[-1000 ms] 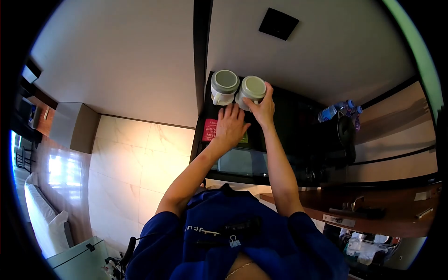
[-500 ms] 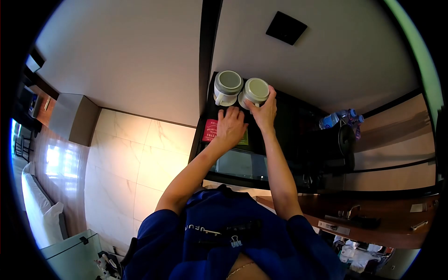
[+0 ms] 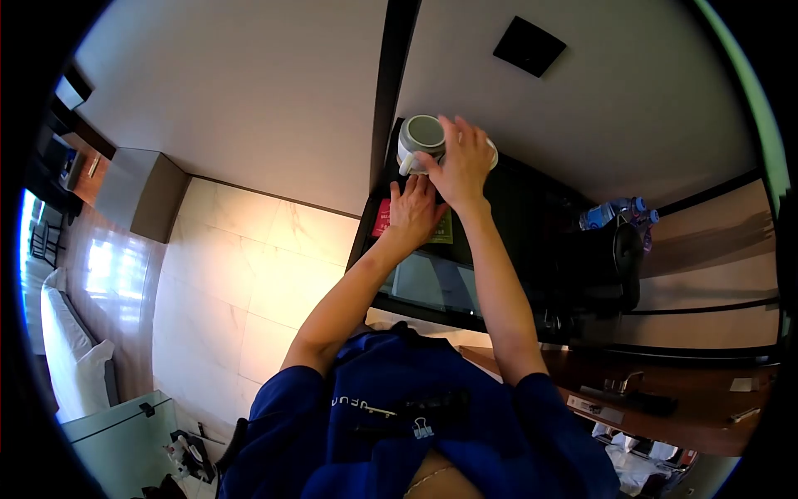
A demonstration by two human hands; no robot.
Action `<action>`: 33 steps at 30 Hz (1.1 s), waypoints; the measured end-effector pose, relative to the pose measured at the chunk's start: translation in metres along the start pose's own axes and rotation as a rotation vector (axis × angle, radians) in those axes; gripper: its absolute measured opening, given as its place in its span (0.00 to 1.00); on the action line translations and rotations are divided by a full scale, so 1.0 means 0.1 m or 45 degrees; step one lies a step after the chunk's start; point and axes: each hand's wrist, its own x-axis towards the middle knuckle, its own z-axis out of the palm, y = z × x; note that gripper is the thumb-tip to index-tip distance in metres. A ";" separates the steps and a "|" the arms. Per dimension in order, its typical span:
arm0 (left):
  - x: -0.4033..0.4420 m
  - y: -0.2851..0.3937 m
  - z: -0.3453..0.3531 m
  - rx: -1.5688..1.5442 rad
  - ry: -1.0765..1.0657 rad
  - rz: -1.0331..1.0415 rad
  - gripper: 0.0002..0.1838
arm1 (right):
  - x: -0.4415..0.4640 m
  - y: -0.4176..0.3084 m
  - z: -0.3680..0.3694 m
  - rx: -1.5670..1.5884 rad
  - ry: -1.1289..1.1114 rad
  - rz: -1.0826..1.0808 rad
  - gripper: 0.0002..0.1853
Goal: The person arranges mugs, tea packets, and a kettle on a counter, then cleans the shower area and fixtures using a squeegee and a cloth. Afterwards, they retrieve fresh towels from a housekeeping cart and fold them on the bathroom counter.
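Observation:
A white mug [image 3: 423, 135] with a pale grey-green round top and a handle at its front stands at the far left of a dark countertop. My right hand [image 3: 465, 166] is spread at its right side, thumb in front and fingers behind; firm contact is hard to make out. This hand hides the second mug, and a bit of white saucer [image 3: 495, 155] shows past it. My left hand [image 3: 414, 212] lies with fingers apart over the tea packets, just in front of the mug. A red packet [image 3: 382, 218] and a green packet [image 3: 443, 229] stick out from under it.
Plastic water bottles [image 3: 611, 213] and a black kettle-like appliance [image 3: 611, 258] stand on the right of the counter. A glass panel [image 3: 432, 281] lies along its front. Walls rise behind and to the left. A wooden surface [image 3: 665, 399] is at lower right.
My right hand has moved left from the right mug's outer side toward the left mug, covering the right mug. My left hand stays over the packets. The view has shifted slightly.

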 end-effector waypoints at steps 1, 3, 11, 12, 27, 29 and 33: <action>0.01 -0.01 0.00 -0.009 -0.021 -0.021 0.27 | 0.05 0.02 0.08 -0.073 -0.082 -0.007 0.35; 0.02 0.00 0.01 0.022 -0.020 -0.066 0.29 | 0.15 0.06 0.27 -0.218 -0.248 -0.034 0.35; 0.05 0.04 -0.10 0.039 -0.167 -0.049 0.30 | 0.21 0.12 0.22 -0.047 -0.382 0.002 0.29; -0.01 0.00 -0.11 -0.002 -0.047 0.006 0.28 | 0.17 0.09 0.14 0.002 -0.238 -0.035 0.26; -0.62 0.10 -0.77 -0.109 -0.116 0.136 0.23 | -1.40 -0.12 -0.44 0.283 -0.164 0.230 0.12; -0.53 0.28 -0.67 -0.384 -0.083 0.232 0.23 | -1.53 -0.07 -0.70 0.343 0.128 0.307 0.09; -0.39 0.94 -0.39 -0.898 -0.278 0.221 0.28 | -2.26 0.44 -1.36 0.168 0.829 0.909 0.04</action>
